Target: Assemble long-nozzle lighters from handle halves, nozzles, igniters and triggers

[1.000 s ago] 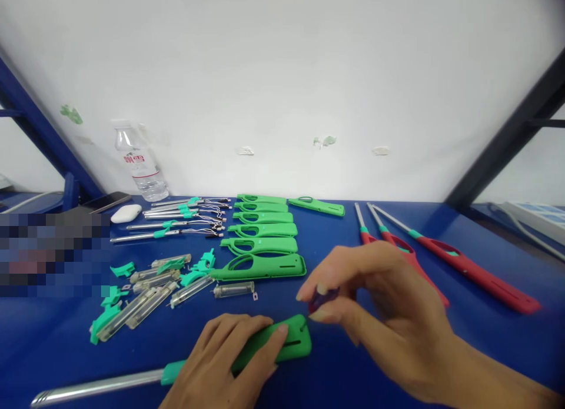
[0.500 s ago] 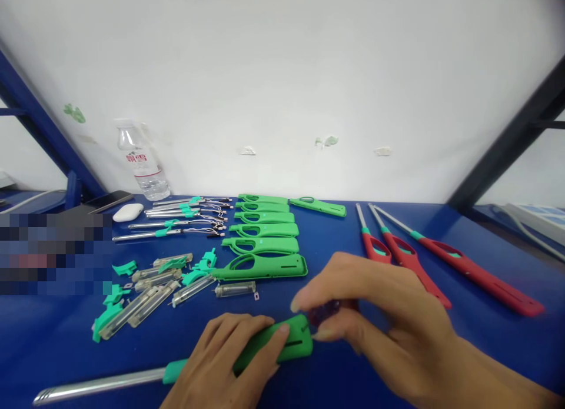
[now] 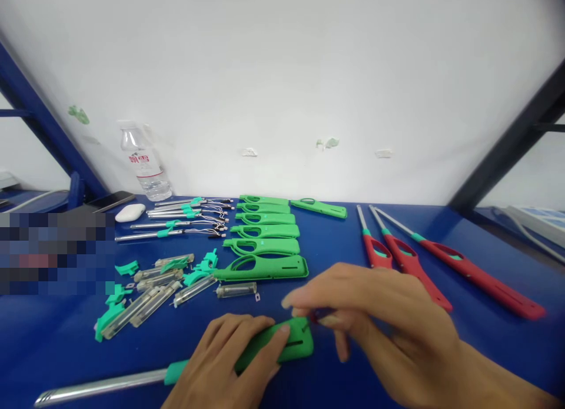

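Observation:
A long-necked green lighter (image 3: 295, 351) lies on the blue table near the front edge, its metal tube (image 3: 101, 386) pointing left. My left hand (image 3: 229, 356) is closed over its green handle and presses it down, hiding the middle. At the handle's right end, my right hand (image 3: 375, 321) pinches a small screwdriver (image 3: 314, 317) with a dark reddish grip, mostly hidden by the fingers. A thin metal shaft reaches from the grip to the end of the handle. Behind my hands lie several green handle shells (image 3: 265, 266) in a column.
Clear fuel tanks (image 3: 154, 303) and teal plastic parts (image 3: 108, 321) are scattered at left. Metal tubes with wires (image 3: 150, 235) lie behind them, near a water bottle (image 3: 148, 168) and a white case (image 3: 130, 213). Red lighters (image 3: 485, 282) lie at right, before a white wall (image 3: 282, 73).
My right hand's fingers have shifted around the screwdriver, covering more of its grip, and one finger now hangs lower. My left hand and the green lighter stay in place.

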